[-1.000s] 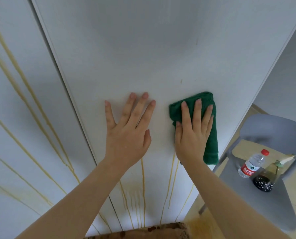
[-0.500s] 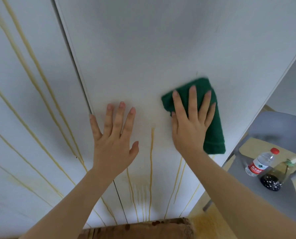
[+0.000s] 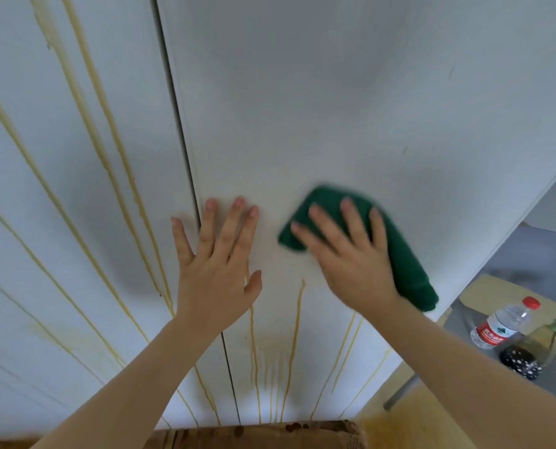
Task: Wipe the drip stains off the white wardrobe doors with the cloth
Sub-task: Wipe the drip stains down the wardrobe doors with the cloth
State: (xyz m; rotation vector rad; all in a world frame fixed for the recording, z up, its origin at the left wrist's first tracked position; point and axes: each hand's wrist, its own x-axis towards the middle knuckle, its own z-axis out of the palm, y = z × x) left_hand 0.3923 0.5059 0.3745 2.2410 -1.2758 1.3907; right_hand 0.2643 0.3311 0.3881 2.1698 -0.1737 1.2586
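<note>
Two white wardrobe doors fill the view. The left door [image 3: 59, 205] carries long yellow drip stains [image 3: 85, 102] from top to bottom. On the right door [image 3: 335, 92] only short drips [image 3: 297, 322] show below my hands. My right hand [image 3: 351, 251] presses a folded green cloth [image 3: 409, 270] flat on the right door, fingers spread straight. My left hand [image 3: 216, 260] lies flat across the gap between the doors, fingers straight, holding nothing.
A grey chair [image 3: 529, 254] stands to the right, with a clear water bottle [image 3: 500, 325] and a dark sauce bottle [image 3: 529, 354] on its seat. A stained brown cardboard sheet [image 3: 254, 435] lies at the doors' foot on the wooden floor [image 3: 399, 426].
My right hand has swept the cloth left and tilted it. My left hand has slid left to the gap between the doors. Drips under the cloth's earlier spot are wiped shorter.
</note>
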